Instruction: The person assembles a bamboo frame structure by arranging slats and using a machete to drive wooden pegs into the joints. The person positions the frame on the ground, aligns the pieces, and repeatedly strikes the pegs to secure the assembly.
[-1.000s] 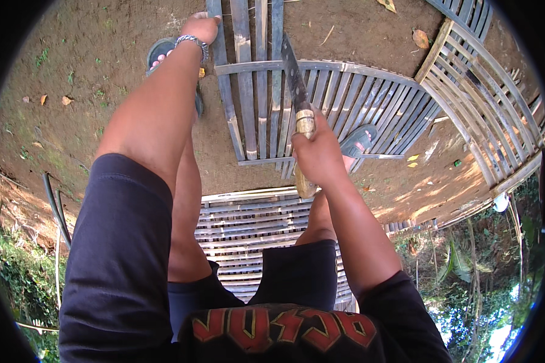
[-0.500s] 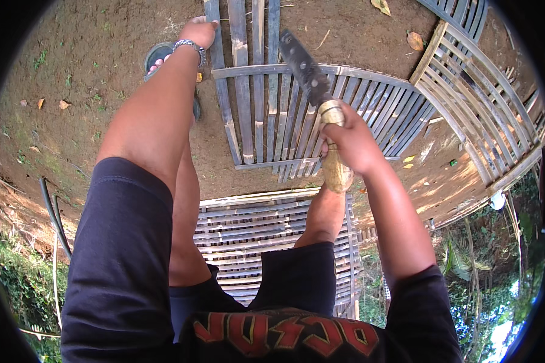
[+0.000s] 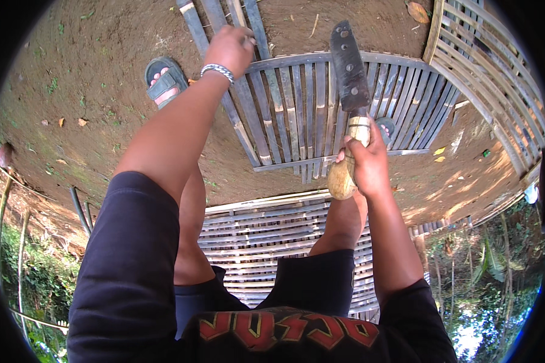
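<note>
Your right hand [image 3: 366, 163] is clenched around the pale wooden handle of a broad dark-bladed cleaver [image 3: 349, 78], blade raised over the grey bamboo slat panel [image 3: 309, 109] on the dirt. Your left hand [image 3: 230, 48] grips the long bamboo strips [image 3: 212, 18] at the panel's upper edge.

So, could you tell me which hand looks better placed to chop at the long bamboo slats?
The right hand: it grips the dark-bladed machete raised over the slats. The left hand steadies them.
</note>
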